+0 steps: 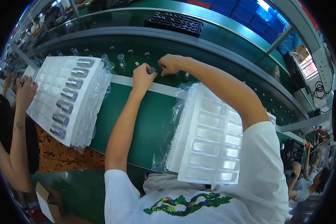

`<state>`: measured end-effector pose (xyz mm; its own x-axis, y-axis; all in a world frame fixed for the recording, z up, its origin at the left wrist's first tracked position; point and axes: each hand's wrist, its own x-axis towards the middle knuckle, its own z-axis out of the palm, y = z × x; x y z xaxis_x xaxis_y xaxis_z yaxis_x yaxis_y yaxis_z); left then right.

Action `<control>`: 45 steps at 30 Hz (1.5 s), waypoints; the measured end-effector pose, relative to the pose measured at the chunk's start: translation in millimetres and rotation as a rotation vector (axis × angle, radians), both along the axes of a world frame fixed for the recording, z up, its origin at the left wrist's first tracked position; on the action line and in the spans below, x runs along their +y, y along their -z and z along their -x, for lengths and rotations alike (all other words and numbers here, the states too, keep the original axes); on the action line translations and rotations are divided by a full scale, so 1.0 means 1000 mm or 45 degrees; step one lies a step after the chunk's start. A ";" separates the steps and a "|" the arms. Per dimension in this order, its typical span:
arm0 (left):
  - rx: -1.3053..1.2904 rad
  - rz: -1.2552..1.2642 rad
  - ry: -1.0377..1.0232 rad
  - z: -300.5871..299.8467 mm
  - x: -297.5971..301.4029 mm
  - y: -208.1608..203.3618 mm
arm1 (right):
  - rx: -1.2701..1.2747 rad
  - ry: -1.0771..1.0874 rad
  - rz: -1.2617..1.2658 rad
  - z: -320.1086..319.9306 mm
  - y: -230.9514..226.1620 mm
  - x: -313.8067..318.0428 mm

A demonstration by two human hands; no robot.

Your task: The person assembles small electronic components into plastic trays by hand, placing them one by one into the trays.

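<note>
Over the near edge of the green belt (134,59), my left hand (141,76) is closed round a small metal cylinder (151,70) with a dark end. Just to its right, my right hand (171,64) has its fingers pinched together; a small piece seems to be at the fingertips, too hidden to name. The two hands are close but apart. Upright silver cylinders (121,58) and small metal pieces (147,54) are scattered on the belt beyond them. Below my right arm lies a stack of white plastic trays (207,149), whose visible compartments hold nothing.
At left, another white tray (48,82) on a plastic-wrapped stack bears a column of silver cylinders (65,106). A co-worker's hand (27,89) is beside it. A black crate (173,23) sits on the far shelf. Metal posts (306,123) flank the line. An open carton (48,203) stands lower left.
</note>
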<state>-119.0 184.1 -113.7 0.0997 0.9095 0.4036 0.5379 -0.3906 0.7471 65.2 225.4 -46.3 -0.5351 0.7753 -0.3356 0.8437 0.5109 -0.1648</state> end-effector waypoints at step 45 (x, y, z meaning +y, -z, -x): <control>-1.006 1.543 1.169 -0.149 -0.291 -0.155 | 2.133 0.955 0.509 -0.209 -0.117 -0.422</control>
<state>29.7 -106.6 41.7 0.8543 0.4724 -0.2167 -0.1391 0.6095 0.7805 274.3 -197.0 70.3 -0.0885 0.9921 -0.0891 -0.2958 -0.1116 -0.9487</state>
